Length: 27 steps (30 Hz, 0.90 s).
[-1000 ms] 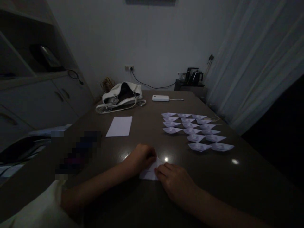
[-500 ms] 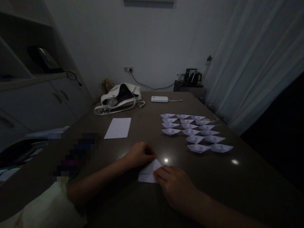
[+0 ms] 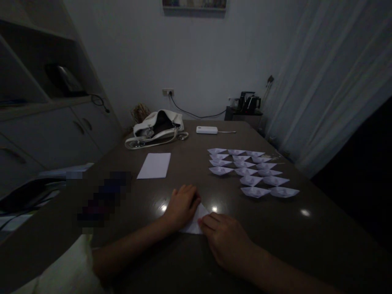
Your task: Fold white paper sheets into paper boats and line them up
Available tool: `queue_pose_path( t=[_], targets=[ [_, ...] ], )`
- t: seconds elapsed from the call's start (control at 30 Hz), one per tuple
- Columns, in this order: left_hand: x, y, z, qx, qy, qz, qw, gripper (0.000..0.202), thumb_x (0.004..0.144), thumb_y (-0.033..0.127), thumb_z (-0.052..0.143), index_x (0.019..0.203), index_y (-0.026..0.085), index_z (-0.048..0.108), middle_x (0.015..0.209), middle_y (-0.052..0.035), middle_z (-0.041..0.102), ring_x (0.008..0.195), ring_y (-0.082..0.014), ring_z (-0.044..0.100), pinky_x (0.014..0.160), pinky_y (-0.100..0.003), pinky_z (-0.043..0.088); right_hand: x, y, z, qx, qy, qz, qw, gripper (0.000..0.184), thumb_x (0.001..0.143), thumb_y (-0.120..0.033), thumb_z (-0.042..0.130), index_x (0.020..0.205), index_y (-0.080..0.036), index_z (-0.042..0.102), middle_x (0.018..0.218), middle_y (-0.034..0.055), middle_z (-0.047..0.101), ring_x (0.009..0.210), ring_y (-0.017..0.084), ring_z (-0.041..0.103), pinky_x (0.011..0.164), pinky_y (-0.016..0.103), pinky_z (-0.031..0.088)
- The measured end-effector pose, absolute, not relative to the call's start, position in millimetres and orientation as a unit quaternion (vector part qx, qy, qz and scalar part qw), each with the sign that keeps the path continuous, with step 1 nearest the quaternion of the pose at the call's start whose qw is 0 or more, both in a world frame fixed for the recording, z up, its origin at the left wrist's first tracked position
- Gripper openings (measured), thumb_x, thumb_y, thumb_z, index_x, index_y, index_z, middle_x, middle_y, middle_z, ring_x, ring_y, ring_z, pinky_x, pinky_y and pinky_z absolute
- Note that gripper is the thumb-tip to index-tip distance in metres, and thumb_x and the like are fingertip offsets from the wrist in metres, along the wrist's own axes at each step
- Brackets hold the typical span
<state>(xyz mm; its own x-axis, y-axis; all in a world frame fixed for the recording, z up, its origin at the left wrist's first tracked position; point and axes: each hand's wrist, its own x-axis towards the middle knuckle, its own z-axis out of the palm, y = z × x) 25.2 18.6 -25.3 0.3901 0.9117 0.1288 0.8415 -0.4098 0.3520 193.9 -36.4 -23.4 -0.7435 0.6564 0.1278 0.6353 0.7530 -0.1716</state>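
A folded piece of white paper (image 3: 196,225), pointed at the top, lies on the table between my hands. My left hand (image 3: 183,207) rests over its left side with the fingers curled together, hiding part of it. At the right edge, my right hand (image 3: 226,241) pinches the paper between thumb and bent fingers. Several folded white paper boats (image 3: 255,191) stand in rows to the right. Beyond my left hand lies a stack of blank white paper (image 3: 154,165).
A white handbag (image 3: 157,127) sits at the table's far left, with a white power bank (image 3: 207,130) and its short cable to the right. A blurred-out dark item (image 3: 105,198) lies on the left. Behind the table stands a black kettle (image 3: 251,104).
My left hand has slid down and turned over the paper's left side, covering more of it. My right hand keeps its place at the right edge. The view has tilted slightly up.
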Motion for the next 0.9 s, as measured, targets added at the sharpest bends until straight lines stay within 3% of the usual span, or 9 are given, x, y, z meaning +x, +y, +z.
queue_pose_path(
  t=[0.2,0.47,0.67,0.9],
  targets=[
    [27.8,11.8,-32.9,0.851,0.513,0.113,0.002,0.011,0.093,0.026,0.048,0.098,0.018,0.054,0.104,-0.007,0.057,0.098,-0.0266,0.049,0.082,-0.041,0.035,194.4,-37.5,-23.8,-0.356,-0.928,0.067,0.087,0.029,0.081,-0.009,0.048,0.105,-0.011,0.064,0.107,0.0114,0.065,0.091,0.023,0.057,0.08,0.034,0.047],
    [22.5,13.9,-34.0,0.867,0.486,0.109,0.0,0.013,0.094,0.022,0.046,0.105,0.022,0.053,0.11,-0.0053,0.056,0.103,-0.0258,0.049,0.087,-0.043,0.033,193.9,-41.3,-20.3,-0.367,-0.922,0.085,0.09,0.038,0.079,-0.009,0.048,0.115,-0.009,0.061,0.109,0.0128,0.064,0.095,0.024,0.057,0.084,0.035,0.047],
    [5.6,11.7,-37.0,0.874,0.469,0.128,-0.009,0.026,0.096,0.022,0.043,0.121,0.026,0.048,0.123,-0.0058,0.053,0.114,-0.0252,0.046,0.095,-0.045,0.029,193.9,-42.2,-19.6,-0.375,-0.919,0.084,0.087,0.041,0.082,-0.012,0.047,0.121,-0.007,0.058,0.112,0.0142,0.063,0.099,0.025,0.057,0.089,0.034,0.046],
    [-10.4,1.0,-22.9,0.923,0.367,0.086,-0.07,0.027,0.096,0.018,0.042,0.122,0.023,0.049,0.125,-0.0066,0.057,0.115,-0.0246,0.048,0.094,-0.039,0.029,196.2,-39.8,-9.7,-0.381,-0.912,0.118,0.098,0.03,0.087,-0.014,0.044,0.112,-0.012,0.061,0.104,0.01,0.065,0.092,0.021,0.059,0.081,0.03,0.047]
  ],
)
